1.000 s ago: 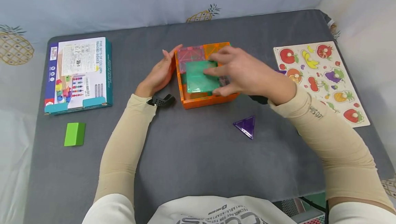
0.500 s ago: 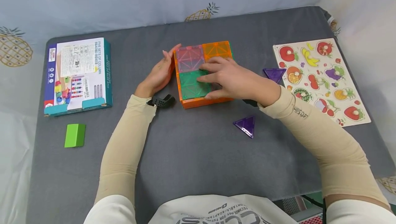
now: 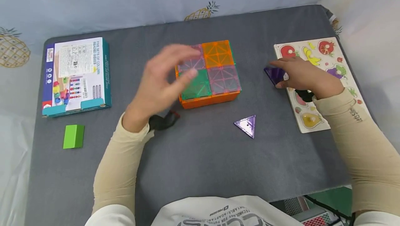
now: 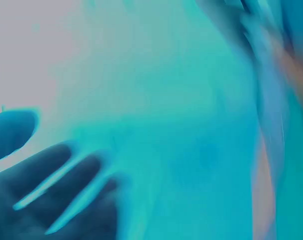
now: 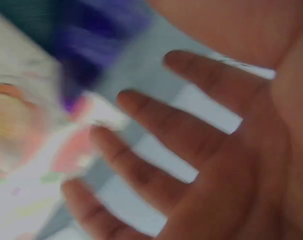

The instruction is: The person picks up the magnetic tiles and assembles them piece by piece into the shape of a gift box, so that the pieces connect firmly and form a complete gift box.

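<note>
An orange box built of see-through magnetic tiles (image 3: 218,99) stands mid-table, topped by a pink, an orange, a green and a pale pinkish square tile. My left hand (image 3: 159,83), blurred, hovers over its left side with thumb and fingers apart and nothing held. My right hand (image 3: 301,75) reaches over the left edge of the fruit puzzle board. Its fingers spread around a purple triangle tile (image 3: 274,75). In the right wrist view the fingers are extended, with the purple tile (image 5: 91,45) beyond the fingertips. Another purple triangle tile (image 3: 247,126) lies in front of the box.
The fruit puzzle board (image 3: 312,115) lies at the right under my right hand. A boxed toy set (image 3: 78,73) lies at the left, with a green block (image 3: 73,136) in front of it. A pineapple-print cloth (image 3: 140,3) hangs behind the table.
The right hand set the green square tile onto the box top, released it and moved right to the purple triangle. The left hand has come off the box's left side and lifted.
</note>
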The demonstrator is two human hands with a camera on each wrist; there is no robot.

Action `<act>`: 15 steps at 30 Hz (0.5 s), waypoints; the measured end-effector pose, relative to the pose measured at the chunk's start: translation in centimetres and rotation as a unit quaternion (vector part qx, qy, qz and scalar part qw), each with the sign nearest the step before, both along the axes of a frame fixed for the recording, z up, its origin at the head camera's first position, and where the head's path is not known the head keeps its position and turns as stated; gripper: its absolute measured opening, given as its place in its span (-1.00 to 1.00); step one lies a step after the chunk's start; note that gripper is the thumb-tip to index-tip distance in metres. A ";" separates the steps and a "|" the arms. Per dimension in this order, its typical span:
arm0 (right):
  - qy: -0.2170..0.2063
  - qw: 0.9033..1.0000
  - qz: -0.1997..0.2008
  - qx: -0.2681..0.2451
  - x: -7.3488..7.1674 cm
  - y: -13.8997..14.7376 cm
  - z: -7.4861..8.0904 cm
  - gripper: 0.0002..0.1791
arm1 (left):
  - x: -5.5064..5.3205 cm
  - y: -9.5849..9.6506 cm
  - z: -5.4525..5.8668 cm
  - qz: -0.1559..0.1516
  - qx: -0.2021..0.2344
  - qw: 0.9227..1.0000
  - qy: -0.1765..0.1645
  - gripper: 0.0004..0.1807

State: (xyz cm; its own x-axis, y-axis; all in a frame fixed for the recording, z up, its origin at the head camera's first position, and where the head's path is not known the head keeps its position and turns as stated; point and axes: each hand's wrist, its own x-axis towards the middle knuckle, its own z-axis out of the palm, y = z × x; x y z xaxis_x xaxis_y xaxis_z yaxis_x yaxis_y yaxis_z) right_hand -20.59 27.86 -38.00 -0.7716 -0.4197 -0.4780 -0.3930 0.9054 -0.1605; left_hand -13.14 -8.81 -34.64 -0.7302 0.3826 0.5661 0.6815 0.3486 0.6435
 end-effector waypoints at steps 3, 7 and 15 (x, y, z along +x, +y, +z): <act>0.001 1.000 -0.009 0.016 -0.2 0.1 -1.4 -0.14 | 3.1 4.0 0.0 -0.143 -0.113 0.982 -0.057 -0.57; 0.020 1.000 -0.015 0.015 -0.2 -0.2 -2.5 -0.15 | 5.7 10.3 -3.3 -0.185 -0.358 0.906 -0.132 -0.28; 0.112 0.990 -0.024 -0.078 -0.3 -0.9 0.5 -0.71 | 6.4 15.6 -8.2 -0.102 -0.482 0.866 -0.085 -0.61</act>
